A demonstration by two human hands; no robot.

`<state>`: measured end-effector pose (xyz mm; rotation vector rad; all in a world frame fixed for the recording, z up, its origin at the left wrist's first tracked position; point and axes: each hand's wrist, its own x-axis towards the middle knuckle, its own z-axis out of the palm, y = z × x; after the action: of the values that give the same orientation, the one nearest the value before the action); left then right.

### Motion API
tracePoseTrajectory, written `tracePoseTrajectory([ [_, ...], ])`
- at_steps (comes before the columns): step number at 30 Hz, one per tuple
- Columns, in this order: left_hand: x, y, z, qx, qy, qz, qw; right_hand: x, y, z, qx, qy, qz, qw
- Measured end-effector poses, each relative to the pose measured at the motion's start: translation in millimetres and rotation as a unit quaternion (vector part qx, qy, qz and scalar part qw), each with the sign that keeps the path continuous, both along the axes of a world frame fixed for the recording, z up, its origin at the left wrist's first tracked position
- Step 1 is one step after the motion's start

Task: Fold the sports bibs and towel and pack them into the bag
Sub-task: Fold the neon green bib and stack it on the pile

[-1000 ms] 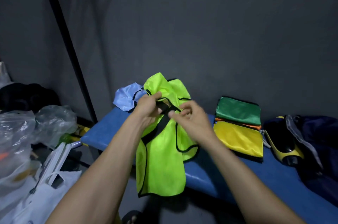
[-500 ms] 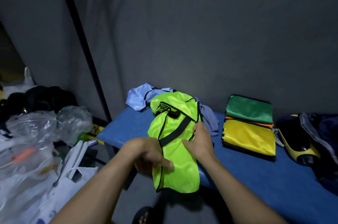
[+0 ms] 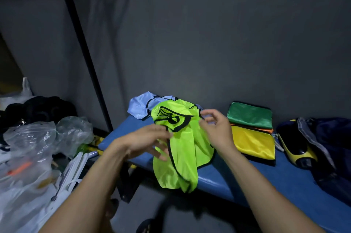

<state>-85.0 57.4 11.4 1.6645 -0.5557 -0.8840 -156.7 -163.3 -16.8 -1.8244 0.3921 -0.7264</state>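
Folding the neon-green bib on the blue bench.

My left hand (image 3: 146, 142) lies with loose fingers on the neon-green bib (image 3: 182, 149), which droops over the bench (image 3: 266, 181) edge; my right hand (image 3: 216, 130) hovers unclenched at its upper right side. Next I probably need to square it flat, then fold it like the folded stack (image 3: 250, 130) beside it.

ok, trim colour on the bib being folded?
Black binding along the edges of the neon yellow-green bib, clearest in the head view, the only one here.

Dim, low-contrast wide-angle view.
Faint light patch on grey wall (image 3: 190, 88); left hand (image 3: 146, 141) motion-blurred; edges bowed, corners dark.
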Motion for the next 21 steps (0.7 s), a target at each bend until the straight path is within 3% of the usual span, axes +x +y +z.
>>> tracePoseTrajectory([
  [2,-8.0,-3.9,22.9,-0.119,0.033,0.059,0.991,-7.8,-1.9,33.4,-0.038,-0.09,0.007,0.995],
  [4,-17.5,-10.8,40.3,-0.17,-0.003,0.112,0.979,-17.9,0.2,67.0,-0.096,-0.133,0.026,0.986],
  [9,-36.5,-26.3,56.0,-0.202,-0.123,0.207,0.949,-34.7,5.7,97.2,-0.216,-0.092,0.066,0.97],
  [13,-44.1,-40.6,59.0,-0.23,-0.084,0.217,0.945,-39.4,18.1,91.7,-0.192,-0.055,0.13,0.971],
  [17,-44.7,-48.2,58.1,-0.296,-0.002,0.214,0.931,-45.0,26.3,85.5,-0.152,-0.073,0.151,0.974],
  [21,-45.1,-50.9,58.0,-0.327,0.056,0.197,0.922,-47.8,32.7,69.1,-0.202,-0.138,0.083,0.966],
])
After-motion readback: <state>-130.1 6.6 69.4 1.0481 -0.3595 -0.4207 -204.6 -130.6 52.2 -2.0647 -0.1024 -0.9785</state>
